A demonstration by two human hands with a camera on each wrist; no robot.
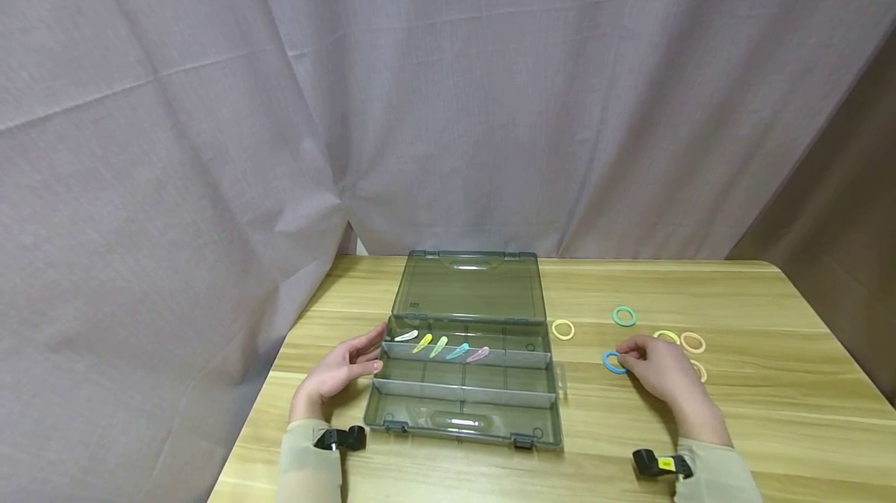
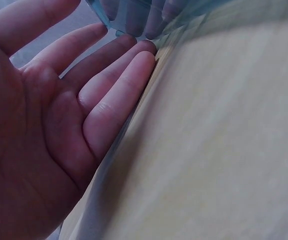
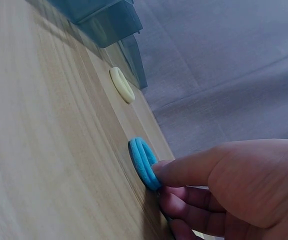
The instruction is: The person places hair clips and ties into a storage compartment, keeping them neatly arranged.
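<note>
My right hand (image 1: pixel 658 367) pinches a blue hair tie (image 3: pixel 140 162) between thumb and fingers, low over the wooden table. In the head view, part of that blue hair tie (image 1: pixel 605 364) shows left of the fingertips. A see-through grey plastic organizer box (image 1: pixel 463 431) lies with its lid (image 1: pixel 469 285) folded back. Along its rear row are several snap hair clips: white (image 1: pixel 407 336), yellow (image 1: pixel 423 344), green (image 1: pixel 439 346), blue (image 1: pixel 458 351) and pink (image 1: pixel 478 354). My left hand (image 1: pixel 343 371) rests at the box's left side, fingers extended against its wall (image 2: pixel 139 17).
A yellow hair tie (image 1: pixel 554 330) lies right of the box, with a green one (image 1: pixel 614 316) farther right. Beyond my right hand are another yellow tie (image 1: pixel 666 333) and two pale orange ones, one partly hidden. A grey curtain (image 1: pixel 490 137) hangs behind the table (image 1: pixel 784 410).
</note>
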